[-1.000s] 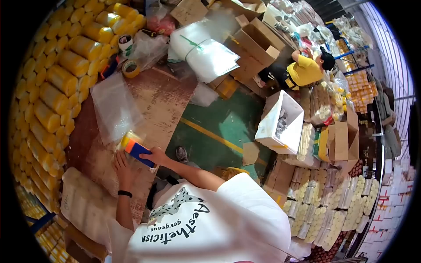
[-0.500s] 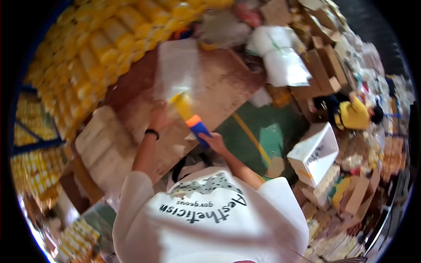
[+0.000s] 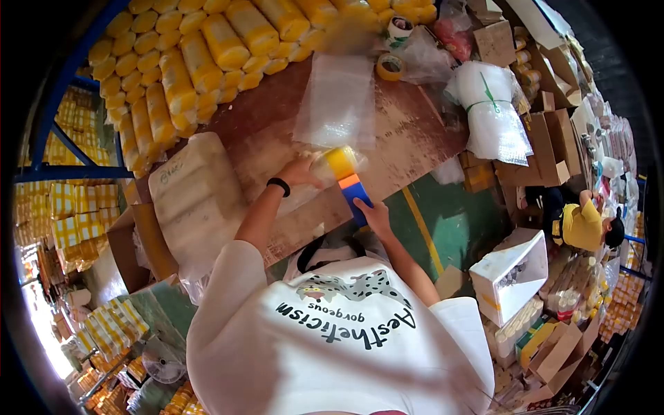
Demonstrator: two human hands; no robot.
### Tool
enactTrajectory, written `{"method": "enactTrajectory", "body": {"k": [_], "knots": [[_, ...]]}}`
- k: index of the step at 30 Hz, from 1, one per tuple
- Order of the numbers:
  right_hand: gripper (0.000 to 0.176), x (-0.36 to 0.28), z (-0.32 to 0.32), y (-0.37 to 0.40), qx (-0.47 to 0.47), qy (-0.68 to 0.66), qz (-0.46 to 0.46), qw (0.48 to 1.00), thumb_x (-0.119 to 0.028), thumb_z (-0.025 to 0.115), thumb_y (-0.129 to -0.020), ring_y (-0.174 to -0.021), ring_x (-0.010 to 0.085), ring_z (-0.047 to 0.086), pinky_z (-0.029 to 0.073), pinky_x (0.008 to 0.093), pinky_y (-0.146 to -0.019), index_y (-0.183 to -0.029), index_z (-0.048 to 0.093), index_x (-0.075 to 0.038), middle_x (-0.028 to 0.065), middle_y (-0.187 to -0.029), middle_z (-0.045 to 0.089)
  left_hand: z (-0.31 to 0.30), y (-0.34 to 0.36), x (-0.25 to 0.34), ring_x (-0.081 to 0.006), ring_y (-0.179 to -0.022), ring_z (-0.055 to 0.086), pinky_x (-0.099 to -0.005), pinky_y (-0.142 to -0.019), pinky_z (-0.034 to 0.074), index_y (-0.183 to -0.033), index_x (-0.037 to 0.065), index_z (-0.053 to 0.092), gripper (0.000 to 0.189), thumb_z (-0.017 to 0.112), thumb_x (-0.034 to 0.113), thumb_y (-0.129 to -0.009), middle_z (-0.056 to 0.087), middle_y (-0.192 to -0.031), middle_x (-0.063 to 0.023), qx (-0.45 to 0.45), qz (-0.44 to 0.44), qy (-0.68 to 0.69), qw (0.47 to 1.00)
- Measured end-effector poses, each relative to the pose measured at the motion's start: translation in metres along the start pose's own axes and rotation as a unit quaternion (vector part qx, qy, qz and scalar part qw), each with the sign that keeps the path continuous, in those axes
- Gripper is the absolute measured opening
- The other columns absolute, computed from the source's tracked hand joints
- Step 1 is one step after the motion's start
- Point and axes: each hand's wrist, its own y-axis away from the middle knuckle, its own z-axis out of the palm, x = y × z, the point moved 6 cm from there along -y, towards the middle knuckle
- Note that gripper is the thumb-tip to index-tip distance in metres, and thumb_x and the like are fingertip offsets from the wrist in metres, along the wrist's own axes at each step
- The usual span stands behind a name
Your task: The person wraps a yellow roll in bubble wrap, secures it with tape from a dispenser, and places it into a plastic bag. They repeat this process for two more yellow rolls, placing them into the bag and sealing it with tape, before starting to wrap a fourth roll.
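My right hand [image 3: 377, 216] is closed round the blue end of what looks like a tape dispenser [image 3: 355, 197], blue and orange with a yellow roll [image 3: 339, 162] at its far end. To its left, my left hand [image 3: 301, 173] has its fingers stretched towards the roll, palm down over the table, with nothing visibly gripped. Clear, shiny plastic lies around the roll, its shape hard to make out. Beyond it, a clear plastic bag [image 3: 337, 100] lies flat on the worn brown tabletop [image 3: 273, 114].
Stacked yellow rolls [image 3: 200, 59] line the far left. A pale wrapped packet [image 3: 197, 180] lies at the table's left. At the far right are tape rolls [image 3: 391, 67] and a tied bundle of plastic sheets [image 3: 490, 111]. A white foam box [image 3: 508, 273] and a person [image 3: 583, 225] in yellow are on the right.
The whole view has shifted, so the table and hands appear further right and sharper. My right hand keeps its hold on the dispenser; my left hand stays beside the roll.
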Motion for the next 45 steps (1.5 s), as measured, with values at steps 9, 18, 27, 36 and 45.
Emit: {"method": "enactTrajectory", "body": {"k": [9, 18, 27, 36, 45], "knots": [[0.068, -0.061, -0.019, -0.018, -0.032, 0.015, 0.029, 0.999, -0.059, 0.067, -0.072, -0.066, 0.0287, 0.066, 0.048, 0.0381, -0.062, -0.080, 0.066, 0.009, 0.0200, -0.065, 0.064, 0.034, 0.011, 0.016, -0.0384, -0.122, 0.041, -0.0520, -0.099, 0.034, -0.145, 0.012, 0.023, 0.098, 0.075, 0.037, -0.065, 0.037, -0.137, -0.0218, 0.298, 0.012, -0.346, 0.890], [0.057, -0.034, -0.013, 0.016, 0.000, -0.025, -0.004, 1.000, -0.055, 0.066, -0.074, -0.075, 0.0320, 0.066, 0.048, 0.0397, -0.067, -0.080, 0.068, 0.002, 0.0204, -0.072, 0.065, 0.009, -0.002, 0.005, -0.0365, -0.114, 0.049, -0.0491, -0.093, 0.040, -0.144, 0.016, 0.025, 0.093, 0.075, 0.033, -0.067, 0.048, -0.124, -0.0197, 0.213, 0.007, -0.247, 0.945], [0.062, -0.070, -0.001, -0.067, -0.065, 0.106, 0.048, 0.991, -0.055, 0.066, -0.070, -0.082, 0.0369, 0.065, 0.048, 0.0428, -0.072, -0.084, 0.067, 0.005, 0.0259, -0.083, 0.065, 0.010, -0.007, 0.005, -0.0379, -0.115, 0.047, -0.0475, -0.091, 0.042, -0.144, 0.015, 0.025, 0.098, 0.078, 0.036, -0.064, 0.043, -0.129, -0.0192, 0.186, -0.007, -0.258, 0.948], [0.046, -0.071, 0.011, -0.090, -0.070, 0.084, 0.093, 0.990, -0.045, 0.064, -0.068, -0.083, 0.0281, 0.067, 0.051, 0.0380, -0.074, -0.085, 0.071, -0.003, 0.0167, -0.086, 0.068, 0.018, -0.004, 0.012, -0.0366, -0.114, 0.048, -0.0445, -0.092, 0.041, -0.144, 0.011, 0.024, 0.099, 0.078, 0.033, -0.064, 0.045, -0.128, -0.0201, 0.213, 0.031, -0.287, 0.933], [0.048, -0.067, 0.009, -0.061, -0.004, 0.132, 0.058, 0.989, -0.044, 0.065, -0.070, -0.092, 0.0310, 0.065, 0.049, 0.0385, -0.080, -0.092, 0.069, -0.001, 0.0204, -0.096, 0.067, 0.013, 0.008, 0.019, -0.0373, -0.111, 0.050, -0.0457, -0.096, 0.038, -0.143, 0.009, 0.025, 0.096, 0.076, 0.032, -0.065, 0.047, -0.125, -0.0206, 0.171, 0.028, -0.256, 0.951]]}}
